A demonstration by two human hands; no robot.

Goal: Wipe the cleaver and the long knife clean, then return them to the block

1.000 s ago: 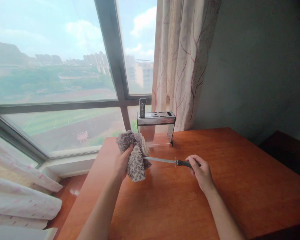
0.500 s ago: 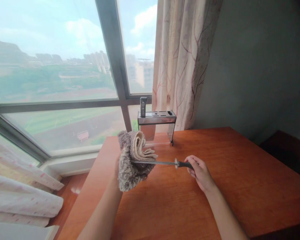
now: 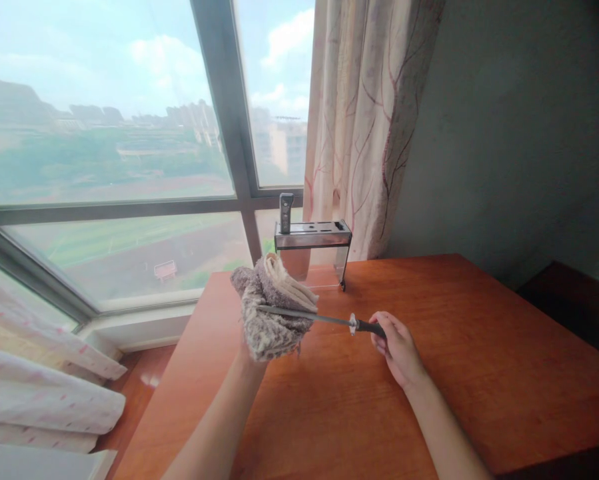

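Note:
My right hand (image 3: 395, 345) is closed around the black handle of a honing steel (image 3: 334, 320), whose thin grey rod points left. The rod lies against a fluffy grey-and-beige cloth (image 3: 282, 320), folded in layers, and its tip rests on the cloth's near face. Beneath the cloth my left hand (image 3: 253, 353) grips it; most of its fingers are hidden by the folds. Both hands are above the wooden table. Just behind the cloth stands a knife block (image 3: 314, 233) with a steel top and clear sides, one dark handle sticking up from its left end.
The brown wooden table (image 3: 429, 400) spreads under both arms. A large window (image 3: 104, 213) is at the left and ahead, with a patterned curtain (image 3: 359, 133) beside it. A grey wall (image 3: 504, 147) is at the right. Another curtain (image 3: 44, 393) hangs low at the left.
My left hand has moved slightly right and turned the cloth, so its folded edge now faces more to the right. The rod shows more of its length across the cloth. My right hand has barely moved.

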